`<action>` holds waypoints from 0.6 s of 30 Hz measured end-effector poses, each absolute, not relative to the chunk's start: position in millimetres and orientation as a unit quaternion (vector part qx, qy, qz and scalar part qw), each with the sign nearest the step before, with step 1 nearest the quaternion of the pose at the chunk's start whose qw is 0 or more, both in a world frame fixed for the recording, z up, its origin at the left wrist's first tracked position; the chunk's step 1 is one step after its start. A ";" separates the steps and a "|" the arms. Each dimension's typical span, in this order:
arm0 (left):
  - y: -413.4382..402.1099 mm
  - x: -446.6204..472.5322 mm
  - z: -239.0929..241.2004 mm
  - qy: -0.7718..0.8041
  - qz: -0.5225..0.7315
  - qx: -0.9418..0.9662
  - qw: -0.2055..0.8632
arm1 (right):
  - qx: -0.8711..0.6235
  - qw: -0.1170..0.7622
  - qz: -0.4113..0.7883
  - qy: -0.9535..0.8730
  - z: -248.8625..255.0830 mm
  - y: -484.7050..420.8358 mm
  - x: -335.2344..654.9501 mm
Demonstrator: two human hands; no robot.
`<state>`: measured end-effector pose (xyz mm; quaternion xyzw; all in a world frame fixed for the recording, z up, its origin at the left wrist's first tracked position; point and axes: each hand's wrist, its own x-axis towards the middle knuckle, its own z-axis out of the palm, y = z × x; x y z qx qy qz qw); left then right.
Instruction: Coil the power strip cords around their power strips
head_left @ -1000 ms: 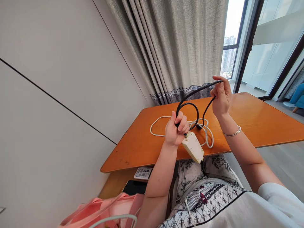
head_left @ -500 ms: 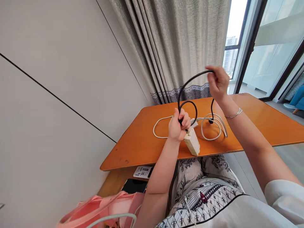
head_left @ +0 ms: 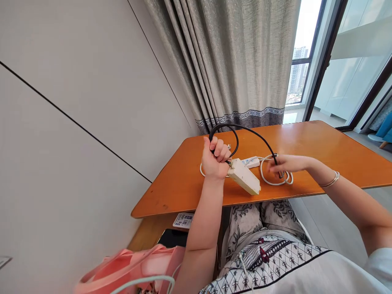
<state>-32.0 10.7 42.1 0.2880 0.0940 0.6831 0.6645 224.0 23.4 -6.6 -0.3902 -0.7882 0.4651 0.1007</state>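
My left hand point(head_left: 216, 158) is wrapped round a folded part of the black cable point(head_left: 245, 127), which arches over the table. Beside that fist, an off-white rectangular box point(head_left: 245, 177) hangs tilted over the table's near edge, wires showing at its upper end. My right hand point(head_left: 289, 163), slightly blurred, has its fingers closed round the cable's other stretch, low over the table. Just beneath it lies a loosely coiled white cord point(head_left: 269, 183). A white power strip point(head_left: 251, 162) rests behind the box, partly hidden by it.
The orange-brown wooden table point(head_left: 324, 151) meets a pale wall panel on the left and a grey curtain point(head_left: 251, 61) behind. Below its near left side are a dark phone-like slab point(head_left: 173, 238), a printed white card point(head_left: 183, 220) and a pink bag point(head_left: 137, 265).
My right hand has come down along the black cable from high up to near the table. My left hand has shifted left, and the box has swung to a flatter tilt.
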 end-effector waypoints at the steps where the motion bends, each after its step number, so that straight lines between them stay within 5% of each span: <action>1: 11.2 -34.6 42.8 0.092 0.691 0.281 0.659 | -0.393 0.044 0.455 -0.798 -13.7 16.7 227.1; 4: 13.1 -41.7 45.0 0.098 0.712 0.266 0.642 | -0.466 -0.019 0.311 -0.828 -24.4 6.2 242.2; 10: 16.5 -52.5 48.4 0.100 0.747 0.252 0.607 | -0.619 0.050 -0.003 -0.784 -21.8 33.1 284.1; 18: 20.2 -49.4 43.3 0.104 0.742 0.262 0.608 | -0.675 0.244 0.068 -0.693 -30.7 80.8 289.8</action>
